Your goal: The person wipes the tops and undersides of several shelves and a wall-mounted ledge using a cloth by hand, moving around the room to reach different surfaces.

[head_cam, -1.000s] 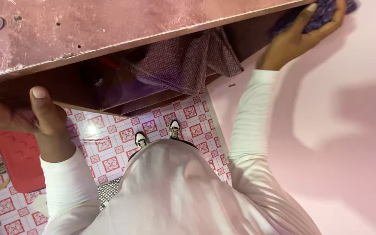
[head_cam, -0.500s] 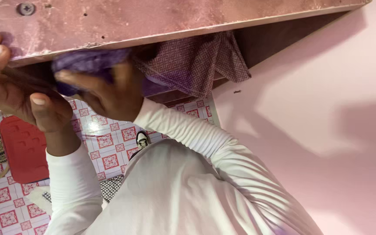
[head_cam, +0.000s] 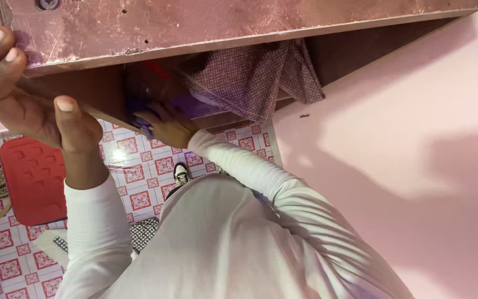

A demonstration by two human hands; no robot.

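Bunching under the right hand (head_cam: 167, 126), the purple cloth (head_cam: 149, 119) looks crumpled.

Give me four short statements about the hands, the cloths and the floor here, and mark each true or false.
1. The left hand grips the edge of the pink shelf. True.
2. The right hand rests flat on the pink wall. False: it reaches under the shelf with a purple cloth.
3. A patterned cloth hangs below the shelf. True.
4. The red mat lies on plain grey concrete. False: the floor is patterned tile.
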